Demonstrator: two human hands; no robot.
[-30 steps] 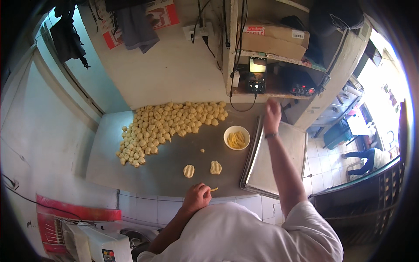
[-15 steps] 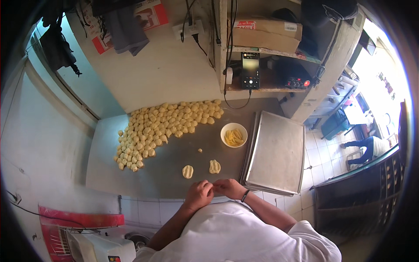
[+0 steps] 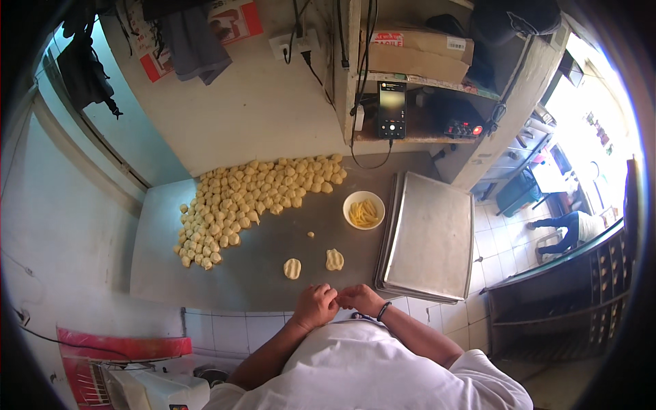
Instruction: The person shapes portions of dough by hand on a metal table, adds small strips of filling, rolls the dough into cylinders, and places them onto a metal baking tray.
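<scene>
My left hand and my right hand meet at the front edge of the metal table, fingers curled and fingertips together. Whatever is between them, if anything, is hidden. Just beyond lie two flattened dough pieces with pressed grooves: a left one and a right one. A tiny dough scrap sits farther off. A big heap of dough balls covers the back left of the table. To the right of the scrap stands a white bowl holding pale yellow strips.
Stacked metal baking trays stand at the table's right side. Behind, a shelf holds a phone with a cable, and a cardboard box. A dark rack is at the right. Another person is far off right.
My hands stay together at the table edge, with the fingers shifting slightly. The whole view has moved a little. The dough pieces and bowl have not moved on the table.
</scene>
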